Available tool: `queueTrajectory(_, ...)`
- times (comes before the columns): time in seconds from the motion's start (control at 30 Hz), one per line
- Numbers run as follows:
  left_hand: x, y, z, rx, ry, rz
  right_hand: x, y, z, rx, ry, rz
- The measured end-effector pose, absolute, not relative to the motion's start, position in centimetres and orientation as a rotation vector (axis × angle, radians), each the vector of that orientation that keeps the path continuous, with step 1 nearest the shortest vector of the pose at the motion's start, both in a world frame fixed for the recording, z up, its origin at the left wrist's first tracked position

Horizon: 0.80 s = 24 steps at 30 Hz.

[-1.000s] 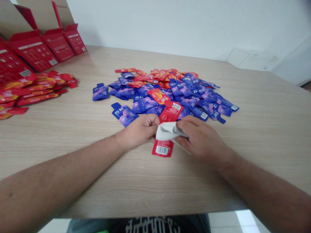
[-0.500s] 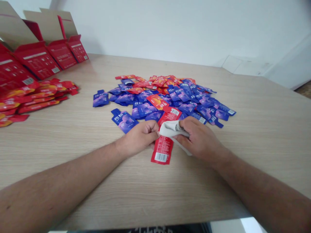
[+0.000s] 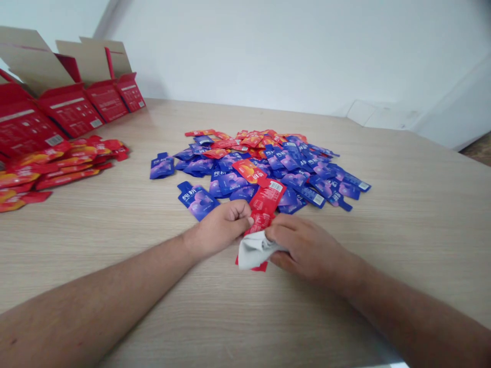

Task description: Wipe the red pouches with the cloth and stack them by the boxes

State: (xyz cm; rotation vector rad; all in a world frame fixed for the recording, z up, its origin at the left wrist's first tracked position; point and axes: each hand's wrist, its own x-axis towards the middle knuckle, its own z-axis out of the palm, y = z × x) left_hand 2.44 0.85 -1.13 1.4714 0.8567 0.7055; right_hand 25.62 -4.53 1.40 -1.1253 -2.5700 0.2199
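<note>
My left hand point(image 3: 224, 227) is closed on the upper left edge of a red pouch point(image 3: 261, 222), which lies with its printed back up. A folded whitish cloth point(image 3: 253, 250) is pinched in my right hand point(image 3: 307, 245) and covers most of the pouch's lower end. Just beyond lies another red pouch point(image 3: 268, 195), back side up, at the near edge of a pile of blue pouches point(image 3: 230, 180) and red-orange pouches point(image 3: 253, 140). A single blue pouch point(image 3: 197, 200) rests beyond my left hand.
Open red cardboard boxes point(image 3: 69, 108) stand in a row at the far left, flaps raised. Before them is a heap of red-orange pouches point(image 3: 65, 166). One blue pouch point(image 3: 161, 166) lies apart, left of the pile. A white wall point(image 3: 268, 56) borders the wooden table point(image 3: 192, 317).
My right hand has moved the cloth down the red pouch, from its upper part to its lower end over the barcode. My left hand still holds the pouch. The view has tilted slightly upward.
</note>
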Motion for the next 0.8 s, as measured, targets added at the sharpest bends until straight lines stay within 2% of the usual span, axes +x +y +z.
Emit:
queueTrajectory(0.2,2.45,0.86,-1.14,1.478,0.871,0.699,26.15,-3.96,1.51,-1.348,-2.311,0.086)
queueTrajectory(0.37,2.44,0.87,-1.35,1.466,0.875,0.709,25.63,-4.45,1.51,-1.117,-2.59,0.249)
queueTrajectory(0.57,2.42,0.94,-1.28,1.517,0.89,0.71,26.09,-3.88,1.32,-1.333,-2.332,0.123)
queueTrajectory(0.8,2.33,0.93,-1.45,1.5,0.885,0.719,25.47,-4.63,1.42,-1.174,-2.567,0.237)
